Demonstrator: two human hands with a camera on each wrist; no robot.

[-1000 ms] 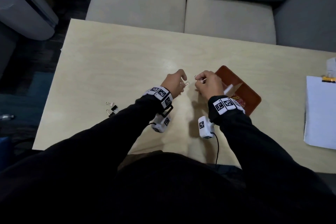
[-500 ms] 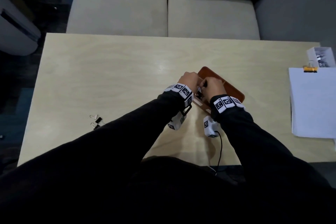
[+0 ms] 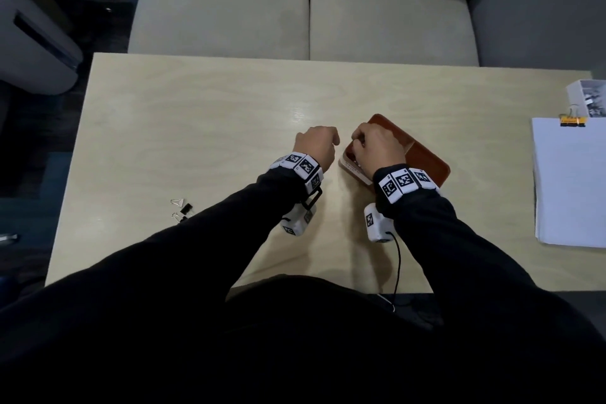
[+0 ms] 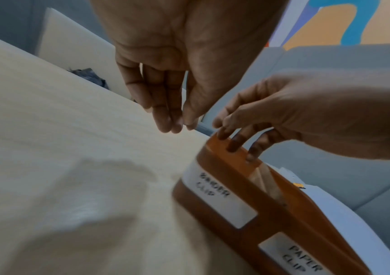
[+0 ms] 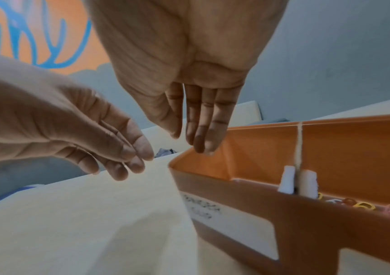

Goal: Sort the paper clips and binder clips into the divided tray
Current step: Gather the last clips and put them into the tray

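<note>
Behind, cushioned seats [image 3: 305, 6] beyond pale wooden table [image 3: 196, 115], paper stack [image 3: 570, 180] right.

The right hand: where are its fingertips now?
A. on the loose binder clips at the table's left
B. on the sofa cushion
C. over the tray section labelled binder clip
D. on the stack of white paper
C: the right hand has its fingertips at the rim of the tray, at the end where the binder clip label sits.

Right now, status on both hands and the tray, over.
Left hand open, empty, beside the tray. Right hand open, fingers down over the binder-clip end. Two binder clips unsorted at table's left. Nothing blocking.
</note>
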